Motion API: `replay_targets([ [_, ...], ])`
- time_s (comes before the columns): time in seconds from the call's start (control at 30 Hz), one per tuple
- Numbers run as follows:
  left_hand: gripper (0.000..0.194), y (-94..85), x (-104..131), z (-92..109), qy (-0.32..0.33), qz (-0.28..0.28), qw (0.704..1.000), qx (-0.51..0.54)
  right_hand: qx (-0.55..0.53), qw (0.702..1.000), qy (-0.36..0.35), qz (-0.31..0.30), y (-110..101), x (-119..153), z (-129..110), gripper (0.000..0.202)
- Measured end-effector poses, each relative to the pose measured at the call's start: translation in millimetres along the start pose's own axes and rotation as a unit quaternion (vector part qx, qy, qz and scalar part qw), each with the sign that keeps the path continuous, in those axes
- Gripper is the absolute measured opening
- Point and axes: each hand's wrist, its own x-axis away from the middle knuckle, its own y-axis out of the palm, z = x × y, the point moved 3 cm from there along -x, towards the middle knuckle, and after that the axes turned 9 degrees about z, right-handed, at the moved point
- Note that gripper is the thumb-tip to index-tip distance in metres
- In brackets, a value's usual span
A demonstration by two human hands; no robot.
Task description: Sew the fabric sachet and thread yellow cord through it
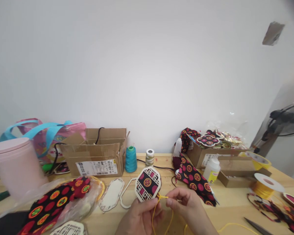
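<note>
In the head view, my left hand (143, 215) is closed on the lower edge of a wooden lattice ornament (147, 183) backed with dark patterned fabric. A yellow cord (159, 196) is looped and partly knotted at the ornament's lower right corner, and its strands hang down below. My right hand (183, 209) pinches the cord's short end between thumb and fingertips, just right of the ornament. A white wooden plate (112, 194) and a pale thin frame (123, 195) lie on the table left of the ornament.
Behind stand a cardboard box (93, 160), a teal thread cone (131, 160) and a small thread spool (150, 157). To the right are a glue bottle (212, 171), patterned fabric (194, 178), a yellow cord spool (266, 187) and scissors (257, 226). A pink canister (17, 166) stands left.
</note>
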Motion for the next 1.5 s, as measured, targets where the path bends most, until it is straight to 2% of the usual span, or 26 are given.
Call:
replay_targets([
  [0.17, 0.012, -2.6, -4, -2, -0.025, -0.015, 1.000, 0.003, 0.017, 1.000, -0.014, -0.022, 4, 2, 1, 0.021],
  [0.33, 0.015, 1.1, 0, -1, -0.056, -0.015, 0.998, 0.007, 0.035, 0.998, -0.034, -0.035, 6, 2, 2, 0.021],
  [0.6, 0.018, 1.6, 0, 1, -0.024, 0.019, 0.998, 0.046, 0.044, 0.998, -0.036, -0.034, 4, 4, -3, 0.023],
  [0.73, 0.018, 1.6, -1, 2, -0.023, 0.020, 0.998, 0.048, 0.082, 0.992, -0.084, -0.045, 3, 7, -9, 0.019],
  [0.9, 0.017, 0.0, -3, 1, -0.042, 0.002, 0.997, 0.061, 0.103, 0.977, -0.162, -0.089, 4, 11, -19, 0.020],
  [1.03, 0.017, -0.6, -5, -1, -0.070, -0.011, 0.994, 0.079, 0.118, 0.969, -0.191, -0.106, 5, 13, -25, 0.020],
  [1.13, 0.018, -0.5, -5, 1, -0.070, -0.012, 0.994, 0.084, 0.088, 0.978, -0.164, -0.097, 4, 12, -21, 0.018],
  [1.23, 0.017, -1.7, -5, 4, -0.053, 0.003, 0.995, 0.080, 0.002, 0.995, -0.074, -0.074, 1, 6, -10, 0.018],
  [1.33, 0.016, -3.6, -5, 7, -0.044, 0.014, 0.995, 0.091, -0.105, 0.993, 0.003, -0.060, -4, 0, -3, 0.022],
  [1.4, 0.016, -4.4, -6, 10, -0.039, 0.013, 0.994, 0.100, -0.181, 0.979, 0.033, -0.084, -7, -1, -5, 0.024],
  [1.5, 0.016, -5.3, -6, 13, -0.028, 0.014, 0.993, 0.115, -0.242, 0.955, 0.064, -0.159, -12, 3, -16, 0.021],
])
